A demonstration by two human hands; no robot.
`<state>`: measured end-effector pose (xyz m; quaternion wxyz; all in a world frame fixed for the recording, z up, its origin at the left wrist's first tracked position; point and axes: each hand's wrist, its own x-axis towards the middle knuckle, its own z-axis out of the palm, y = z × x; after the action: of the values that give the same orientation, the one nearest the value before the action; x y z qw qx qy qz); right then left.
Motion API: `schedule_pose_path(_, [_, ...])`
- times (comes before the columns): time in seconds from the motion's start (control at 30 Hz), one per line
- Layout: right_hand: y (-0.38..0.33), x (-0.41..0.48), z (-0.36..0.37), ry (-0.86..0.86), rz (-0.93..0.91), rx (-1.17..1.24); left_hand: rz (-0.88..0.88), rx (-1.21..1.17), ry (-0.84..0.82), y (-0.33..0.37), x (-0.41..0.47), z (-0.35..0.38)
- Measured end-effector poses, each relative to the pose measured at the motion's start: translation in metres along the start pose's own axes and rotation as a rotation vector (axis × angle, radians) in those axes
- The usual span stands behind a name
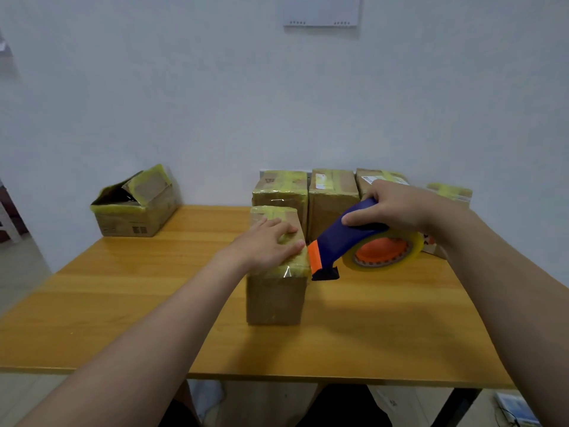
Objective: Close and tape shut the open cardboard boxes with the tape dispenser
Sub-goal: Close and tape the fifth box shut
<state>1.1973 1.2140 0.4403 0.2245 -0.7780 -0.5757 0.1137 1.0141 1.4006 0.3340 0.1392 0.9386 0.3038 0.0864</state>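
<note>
Wooden bench (123, 303) carries all items. Open box (135, 204) sits at far left corner, flaps up. Three taped boxes (331, 198) stand in a row at the far edge. Taped box (275, 291) stands centre, long axis running near to far; left hand (264, 245) lies flat and spread on its top. Right hand (397, 208) grips tape dispenser (348, 241) just right of it, nose pointing down-left, touching the box's right top edge.

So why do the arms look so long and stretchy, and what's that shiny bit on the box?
Head view: the wide-angle lens stretches the forearms near the edges; the shiny patch is light glinting off clear tape on the near cardboard box; soft shadows lie on the wooden table under the tape dispenser.
</note>
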Motion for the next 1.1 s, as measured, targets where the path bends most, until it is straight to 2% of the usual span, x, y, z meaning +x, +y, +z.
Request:
schedule_pose_path(0.13, [0.003, 0.004, 0.001, 0.022, 0.045, 0.028, 0.011, -0.011, 0.007, 0.002, -0.004, -0.001])
schedule_pose_path(0.3, [0.008, 0.007, 0.001, -0.044, 0.01, 0.064, 0.027, -0.028, -0.002, 0.001, -0.005, -0.004])
schedule_pose_path(0.43, [0.009, 0.005, -0.001, -0.034, 0.015, 0.044, 0.028, -0.028, -0.009, 0.001, -0.005, -0.004])
schedule_pose_path(0.57, [0.009, 0.011, 0.023, -0.203, 0.09, -0.156, 0.029, -0.024, -0.01, 0.004, -0.007, -0.006])
schedule_pose_path(0.63, [0.018, 0.013, 0.046, -0.205, 0.126, -0.141, 0.023, -0.027, -0.009, 0.004, -0.01, -0.007])
schedule_pose_path(0.83, [0.026, 0.019, 0.06, -0.042, 0.125, -0.033, 0.009, -0.004, -0.03, 0.01, -0.014, -0.013])
schedule_pose_path(0.97, [0.025, 0.017, 0.052, 0.154, 0.138, 0.029, 0.021, 0.078, 0.023, 0.016, -0.018, -0.01])
schedule_pose_path(1.1, [0.017, 0.01, 0.043, 0.378, 0.204, 0.124, -0.011, 0.139, -0.007, 0.013, -0.012, -0.015])
